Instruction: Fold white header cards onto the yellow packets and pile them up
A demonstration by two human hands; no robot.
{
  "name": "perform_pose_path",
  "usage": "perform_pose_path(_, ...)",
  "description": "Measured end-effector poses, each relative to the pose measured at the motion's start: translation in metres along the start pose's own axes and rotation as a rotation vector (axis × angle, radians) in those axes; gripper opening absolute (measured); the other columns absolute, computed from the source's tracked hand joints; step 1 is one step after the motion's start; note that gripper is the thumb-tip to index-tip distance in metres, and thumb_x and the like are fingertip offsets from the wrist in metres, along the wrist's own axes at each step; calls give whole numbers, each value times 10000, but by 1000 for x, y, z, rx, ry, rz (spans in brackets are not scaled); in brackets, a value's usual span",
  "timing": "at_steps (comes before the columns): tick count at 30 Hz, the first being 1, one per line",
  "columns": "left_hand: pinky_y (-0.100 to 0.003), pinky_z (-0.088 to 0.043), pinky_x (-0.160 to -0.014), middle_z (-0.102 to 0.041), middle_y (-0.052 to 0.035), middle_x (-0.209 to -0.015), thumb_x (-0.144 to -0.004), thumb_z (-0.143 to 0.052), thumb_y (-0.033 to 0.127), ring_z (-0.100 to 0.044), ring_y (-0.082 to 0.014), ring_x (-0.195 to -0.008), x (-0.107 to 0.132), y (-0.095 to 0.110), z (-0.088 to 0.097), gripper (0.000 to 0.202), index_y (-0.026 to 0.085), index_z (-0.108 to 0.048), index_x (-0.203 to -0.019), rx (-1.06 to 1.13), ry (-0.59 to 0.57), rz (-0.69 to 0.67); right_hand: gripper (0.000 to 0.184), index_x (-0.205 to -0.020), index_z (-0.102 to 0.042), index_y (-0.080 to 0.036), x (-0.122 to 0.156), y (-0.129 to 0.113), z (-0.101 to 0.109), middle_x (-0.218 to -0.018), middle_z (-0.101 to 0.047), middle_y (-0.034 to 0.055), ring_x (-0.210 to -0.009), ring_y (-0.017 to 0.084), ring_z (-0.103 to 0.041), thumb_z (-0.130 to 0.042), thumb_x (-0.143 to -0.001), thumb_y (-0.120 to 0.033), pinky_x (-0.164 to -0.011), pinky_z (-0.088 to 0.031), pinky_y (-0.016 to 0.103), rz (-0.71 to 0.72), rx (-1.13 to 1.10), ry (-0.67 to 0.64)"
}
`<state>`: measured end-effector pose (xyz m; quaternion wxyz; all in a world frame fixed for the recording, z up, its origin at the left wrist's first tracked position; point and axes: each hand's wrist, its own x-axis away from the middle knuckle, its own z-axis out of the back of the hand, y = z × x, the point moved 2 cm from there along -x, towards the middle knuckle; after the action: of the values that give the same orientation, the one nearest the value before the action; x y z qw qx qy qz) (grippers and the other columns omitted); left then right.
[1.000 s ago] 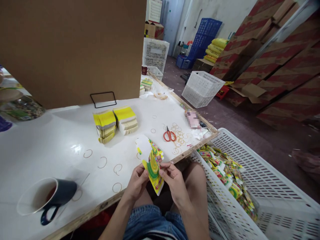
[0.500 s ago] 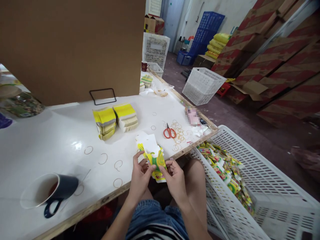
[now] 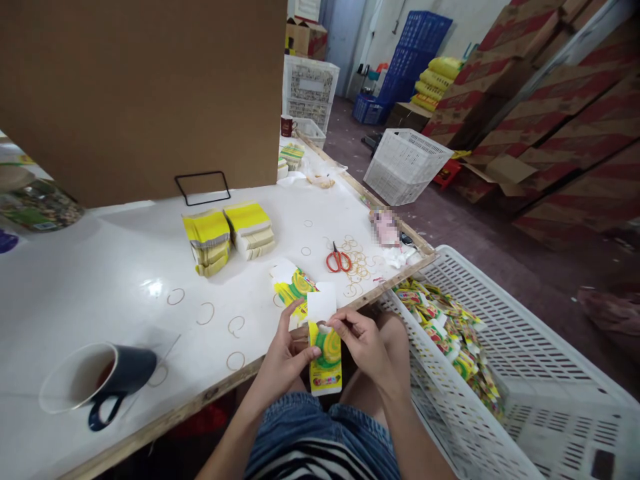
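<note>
A flat yellow-and-green printed carton (image 3: pixel 327 367) is held upright over my lap, its white flap (image 3: pixel 321 303) sticking up at the top. My left hand (image 3: pixel 290 350) grips the carton's left side, thumb on the front and fingers behind. At the top right edge, by the base of the flap, the fingers of my right hand (image 3: pixel 360 337) pinch the card. Just behind, on the table edge, lies another yellow-and-green carton (image 3: pixel 299 285), partly covered by the held one and my left hand.
On the white table (image 3: pixel 120 267) are red-handled scissors (image 3: pixel 339 260), rubber bands (image 3: pixel 357 261), two banded carton stacks (image 3: pixel 207 243) and a dark mug (image 3: pixel 125 370). A white crate (image 3: pixel 550 320) of cartons stands at my right. A cardboard sheet (image 3: pixel 150 93) rises behind.
The held carton has come down toward my lap and turned upright, flap up. My right hand has shifted from its lower right side to its top edge. The carton behind shows more.
</note>
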<state>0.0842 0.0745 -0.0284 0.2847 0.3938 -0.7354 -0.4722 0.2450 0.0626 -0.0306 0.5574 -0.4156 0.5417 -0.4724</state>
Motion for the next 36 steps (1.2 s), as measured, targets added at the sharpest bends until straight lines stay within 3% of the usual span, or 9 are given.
perform_pose_path(2, -301, -518, -763, -681, -49, -974, -751, -738, 225, -671, -187, -830, 0, -2, 0, 746, 259, -284, -1341, 8, 2, 30, 166, -979, -621, -208, 1, 2, -2, -824, -640, 24, -749, 159, -592, -596, -872, -333, -683, -476, 247, -24, -63, 46)
perform_pose_path(5, -308, -521, -783, -682, -76, -1014, -748, -735, 247, -668, -200, -851, -1, -3, 2, 589, 208, -448, -1260, -40, 15, 30, 301, -1156, -595, -247, 1, 3, -1, -904, -663, 33, -825, 177, -621, -595, -873, -351, -753, -498, 282, -33, -98, 64)
perform_pose_path(9, -294, -530, -733, -675, -78, -1062, -789, -686, 255, -665, -185, -795, -2, -6, 3, 425, 202, -554, -1189, -151, 68, -13, 361, -923, -743, -222, 0, -6, 10, -961, -651, 81, -990, 241, -573, -491, -906, -480, -890, -448, 362, 118, 97, 12)
perform_pose_path(16, -328, -537, -813, -661, -104, -1144, -815, -645, 249, -672, -217, -891, 0, -12, 0, 453, 211, -542, -1254, -250, 111, -22, 348, -1168, -604, -210, 4, -10, 9, -672, -576, -23, -586, 143, -498, -608, -831, -299, -555, -406, 234, -144, 218, -107)
perform_pose_path(20, -362, -515, -885, -653, -112, -1174, -816, -649, 248, -652, -240, -1005, -1, -11, 0, 495, 219, -498, -1286, -160, 46, 6, 251, -1074, -581, -196, 3, -9, 5, -619, -566, -41, -549, 136, -491, -583, -824, -212, -547, -373, 228, -62, 402, -39)
perform_pose_path(24, -350, -541, -815, -690, -106, -1092, -781, -693, 256, -682, -236, -920, -3, -8, 1, 512, 198, -497, -1250, -91, 78, 29, 228, -1042, -599, -191, 4, -7, 3, -628, -596, -29, -547, 146, -539, -604, -815, -219, -547, -404, 237, -14, 400, -38)
perform_pose_path(31, -333, -549, -774, -715, -94, -1029, -751, -715, 240, -687, -245, -889, -3, -8, -10, 391, 182, -623, -1127, -125, 119, -28, 139, -936, -716, -236, 9, -2, 4, -964, -701, 61, -902, 227, -647, -620, -843, -275, -787, -520, 333, 43, 92, 188)
perform_pose_path(34, -373, -502, -927, -671, -102, -1167, -787, -674, 242, -632, -264, -1071, -4, -7, -14, 343, 191, -638, -1124, -202, 163, -127, 119, -874, -729, -237, 13, -9, 9, -909, -710, 61, -894, 229, -651, -612, -854, -252, -815, -522, 371, 122, 96, 202)
perform_pose_path(36, -410, -387, -1067, -595, -99, -1297, -787, -676, 250, -523, -266, -1231, -7, -6, -11, 430, 211, -595, -1208, -293, 209, -225, 129, -860, -730, -230, 15, -18, 24, -897, -706, 68, -883, 231, -646, -601, -863, -232, -832, -509, 402, 245, 262, 376)
